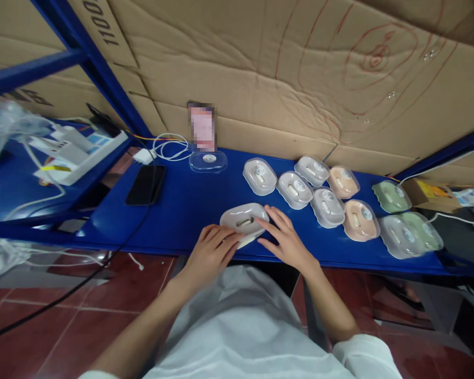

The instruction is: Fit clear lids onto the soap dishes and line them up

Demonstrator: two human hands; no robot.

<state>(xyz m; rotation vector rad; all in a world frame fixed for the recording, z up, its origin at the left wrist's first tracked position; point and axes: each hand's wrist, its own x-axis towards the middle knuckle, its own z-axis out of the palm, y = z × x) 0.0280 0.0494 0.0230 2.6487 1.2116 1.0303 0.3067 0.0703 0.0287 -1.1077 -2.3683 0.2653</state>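
A pale grey oval soap dish (229, 215), its top uncovered, lies at the table's front edge between my hands. Its basin has a dark slot with a small pale piece near the middle. My left hand (215, 245) has its fingers bent over the dish's front left rim, the thumb hidden. At the right end, my right hand (285, 239) rests its fingertips on the dish, fingers spread. Something cream-coloured (248, 240) shows under the front rim, partly covered. Behind, a clear lid (208, 162) with a round sticker lies by the cardboard.
Several lidded grey dishes (295, 189), peach dishes (361, 220) and green dishes (392, 196) crowd the right side. A black phone (146, 184) lies left, near a white charger cable (169, 147). Another phone (203, 126) leans on the cardboard wall (253, 79). A black cable (114, 252) crosses the left edge.
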